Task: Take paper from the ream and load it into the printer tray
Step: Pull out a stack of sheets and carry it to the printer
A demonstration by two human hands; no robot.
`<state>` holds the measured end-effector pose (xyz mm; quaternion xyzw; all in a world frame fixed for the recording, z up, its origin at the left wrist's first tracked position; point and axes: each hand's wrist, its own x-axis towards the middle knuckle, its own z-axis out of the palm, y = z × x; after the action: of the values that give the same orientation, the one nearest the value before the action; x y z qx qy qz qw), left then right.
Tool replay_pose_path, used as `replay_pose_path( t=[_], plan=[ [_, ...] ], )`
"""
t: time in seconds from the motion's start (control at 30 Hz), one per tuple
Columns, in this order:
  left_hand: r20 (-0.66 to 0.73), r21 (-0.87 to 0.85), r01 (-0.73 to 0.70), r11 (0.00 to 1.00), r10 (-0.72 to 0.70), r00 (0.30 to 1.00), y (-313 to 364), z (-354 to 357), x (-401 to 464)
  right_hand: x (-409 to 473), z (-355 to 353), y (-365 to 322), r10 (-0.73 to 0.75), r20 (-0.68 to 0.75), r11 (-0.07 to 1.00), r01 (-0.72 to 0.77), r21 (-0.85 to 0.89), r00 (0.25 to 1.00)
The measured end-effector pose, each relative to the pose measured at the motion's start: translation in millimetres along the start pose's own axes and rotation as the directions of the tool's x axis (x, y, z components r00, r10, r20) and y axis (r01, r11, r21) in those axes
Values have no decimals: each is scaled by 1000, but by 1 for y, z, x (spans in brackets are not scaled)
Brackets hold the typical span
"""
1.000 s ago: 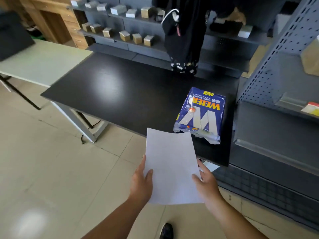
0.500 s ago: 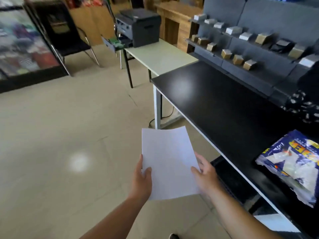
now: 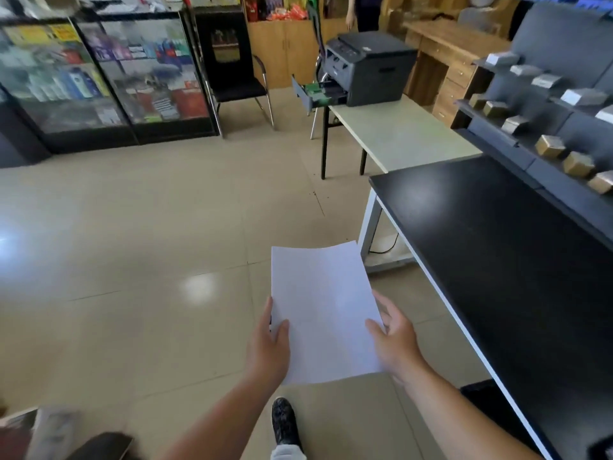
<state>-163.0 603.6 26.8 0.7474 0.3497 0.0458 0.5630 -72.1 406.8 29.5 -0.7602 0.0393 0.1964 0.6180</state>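
Paper [image 3: 323,307], printer [image 3: 368,66] now nearer.

Open tiled floor [image 3: 172,227] was seen stretching toward the printer [image 3: 368,66] — nothing stood on it along that line. The printer's tray [image 3: 313,92] was pulled out to its left, overhanging the pale table [image 3: 398,134] edge, with free air in front of it. Left of the printer a black chair [image 3: 235,74] was placed near the tray. Nearer than the printer, on its right — a black table [image 3: 497,244] and grey shelving [image 3: 547,104] closed that side.
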Motion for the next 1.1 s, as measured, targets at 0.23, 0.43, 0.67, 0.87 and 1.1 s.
replay_pose_path(
  t=[0.23,0.43,0.67,0.87,1.1],
  plan=[
    [-73,-54,18,998,-22,997,23,-32,120,110,70,-50,-34,67,999,36,-28,997],
    [-106,-69,4,998,-11,994,61,-54,211,195,112,-101,-29,90,999,31,-30,995],
    [-139,-84,6,996,-18,990,94,-56,316,295,144,-146,-18,122,998,25,-59,992],
    [-189,-67,8,998,-21,982,133,-38,420,411,163,-184,-32,170,998,41,-50,985],
    [-249,-88,13,996,-34,968,189,-21,530,533,176,-241,-25,239,997,41,-60,971]
  ],
)
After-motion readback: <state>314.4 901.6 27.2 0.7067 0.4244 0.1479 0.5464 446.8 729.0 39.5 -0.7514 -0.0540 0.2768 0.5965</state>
